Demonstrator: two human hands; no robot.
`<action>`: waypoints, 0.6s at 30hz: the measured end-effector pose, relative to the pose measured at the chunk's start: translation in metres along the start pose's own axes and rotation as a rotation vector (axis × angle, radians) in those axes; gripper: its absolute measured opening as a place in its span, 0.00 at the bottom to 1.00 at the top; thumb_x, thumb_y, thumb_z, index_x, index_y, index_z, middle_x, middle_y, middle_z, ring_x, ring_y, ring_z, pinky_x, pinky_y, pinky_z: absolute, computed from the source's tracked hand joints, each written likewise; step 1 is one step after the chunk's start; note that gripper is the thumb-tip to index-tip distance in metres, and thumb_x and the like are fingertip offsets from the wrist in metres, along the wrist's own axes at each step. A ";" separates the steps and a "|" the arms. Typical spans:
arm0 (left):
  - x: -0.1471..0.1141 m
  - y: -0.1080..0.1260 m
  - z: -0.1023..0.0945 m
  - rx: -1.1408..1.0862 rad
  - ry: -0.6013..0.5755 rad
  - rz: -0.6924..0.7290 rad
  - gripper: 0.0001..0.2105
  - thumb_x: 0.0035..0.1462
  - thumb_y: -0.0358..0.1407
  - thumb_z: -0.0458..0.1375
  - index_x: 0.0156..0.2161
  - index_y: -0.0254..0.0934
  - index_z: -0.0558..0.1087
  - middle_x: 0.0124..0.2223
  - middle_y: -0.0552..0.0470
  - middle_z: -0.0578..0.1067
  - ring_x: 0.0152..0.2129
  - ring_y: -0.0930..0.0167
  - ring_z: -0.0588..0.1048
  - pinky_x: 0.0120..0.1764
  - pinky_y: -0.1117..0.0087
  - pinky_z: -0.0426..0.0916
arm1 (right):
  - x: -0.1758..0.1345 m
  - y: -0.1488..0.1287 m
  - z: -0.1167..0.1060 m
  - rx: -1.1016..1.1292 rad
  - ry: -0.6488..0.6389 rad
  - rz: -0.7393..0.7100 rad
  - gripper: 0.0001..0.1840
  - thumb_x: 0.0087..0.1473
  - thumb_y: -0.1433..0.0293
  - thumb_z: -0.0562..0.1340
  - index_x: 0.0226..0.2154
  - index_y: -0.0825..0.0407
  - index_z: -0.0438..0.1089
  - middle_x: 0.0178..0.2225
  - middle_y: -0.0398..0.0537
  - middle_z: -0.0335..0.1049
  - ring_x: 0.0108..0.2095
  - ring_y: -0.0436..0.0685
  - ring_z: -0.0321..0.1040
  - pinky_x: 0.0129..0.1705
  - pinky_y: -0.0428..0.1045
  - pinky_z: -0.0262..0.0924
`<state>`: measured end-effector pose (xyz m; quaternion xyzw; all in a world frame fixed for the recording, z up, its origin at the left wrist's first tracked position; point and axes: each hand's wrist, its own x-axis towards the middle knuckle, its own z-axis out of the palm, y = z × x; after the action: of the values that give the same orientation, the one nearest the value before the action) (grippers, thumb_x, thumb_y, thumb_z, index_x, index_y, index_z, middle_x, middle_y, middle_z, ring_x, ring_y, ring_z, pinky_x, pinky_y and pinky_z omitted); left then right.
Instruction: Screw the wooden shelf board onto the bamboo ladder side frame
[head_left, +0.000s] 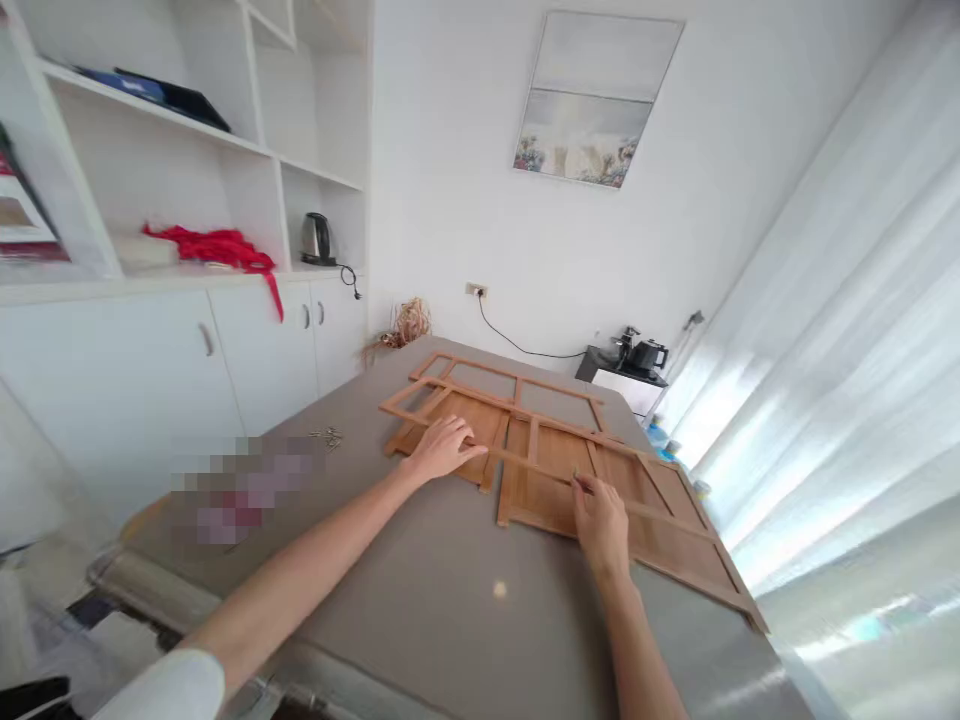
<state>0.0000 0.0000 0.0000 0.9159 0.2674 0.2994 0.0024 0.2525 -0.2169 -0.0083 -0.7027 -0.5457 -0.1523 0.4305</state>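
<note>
Grey table (450, 580) lies bare nearest the body, between two bare forearms; at one o'clock the right hand (604, 522) is over the near edge of the woodwork, thumb and fingers bent close, with something tiny at the tips, though I cannot tell whether they are closed on it or on the wood; at eleven to twelve o'clock the left hand (442, 447) has thumb and fingers clamped on the near rail of a slim upper frame (525, 465). Under that frame, from twelve round to two o'clock, brown wooden panels (544, 497) lie flat on the table, a narrow gap showing between two of them; beyond, at twelve o'clock, an open frame (517, 389) reaches toward the table's far end.

As I judge it, the setting-out looks largely done, the parts lying broadly side by side and overlapping; joining looks incomplete, since the gap shows and small metal pieces (328, 436) lie loose at ten o'clock, apart from the wood; whether any joint is already fixed I cannot tell. Farther off, white cupboards (262, 350) stand at ten o'clock; a dark kettle (647, 354) sits on a low cabinet at one.
</note>
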 end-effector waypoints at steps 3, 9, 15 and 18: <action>-0.012 0.000 0.009 -0.028 0.034 -0.058 0.19 0.65 0.52 0.53 0.37 0.37 0.72 0.40 0.48 0.75 0.41 0.63 0.71 0.45 0.61 0.64 | 0.001 0.002 0.003 -0.036 -0.019 0.016 0.14 0.63 0.59 0.54 0.36 0.50 0.70 0.38 0.52 0.74 0.42 0.62 0.68 0.48 0.57 0.61; -0.021 0.009 0.006 -0.131 -0.015 0.033 0.16 0.61 0.50 0.58 0.44 0.40 0.72 0.47 0.49 0.74 0.47 0.63 0.70 0.52 0.60 0.64 | -0.005 0.006 0.014 -0.057 -0.199 0.042 0.13 0.64 0.61 0.55 0.34 0.49 0.70 0.31 0.47 0.72 0.31 0.56 0.69 0.35 0.50 0.63; -0.028 0.014 0.009 -0.156 -0.124 0.051 0.20 0.62 0.54 0.54 0.48 0.42 0.74 0.63 0.47 0.67 0.62 0.58 0.62 0.66 0.47 0.48 | -0.009 0.003 0.017 -0.084 -0.270 0.008 0.16 0.64 0.62 0.55 0.34 0.50 0.74 0.34 0.52 0.73 0.38 0.61 0.69 0.43 0.54 0.63; -0.028 0.009 0.013 -0.155 -0.118 0.036 0.21 0.65 0.55 0.51 0.48 0.41 0.72 0.63 0.47 0.68 0.61 0.60 0.64 0.67 0.46 0.42 | -0.008 0.003 0.017 -0.090 -0.274 0.016 0.13 0.63 0.64 0.56 0.35 0.50 0.75 0.35 0.52 0.74 0.39 0.62 0.70 0.43 0.54 0.64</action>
<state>-0.0072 -0.0195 -0.0249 0.9337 0.2262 0.2646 0.0835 0.2482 -0.2092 -0.0253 -0.7400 -0.5862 -0.0757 0.3210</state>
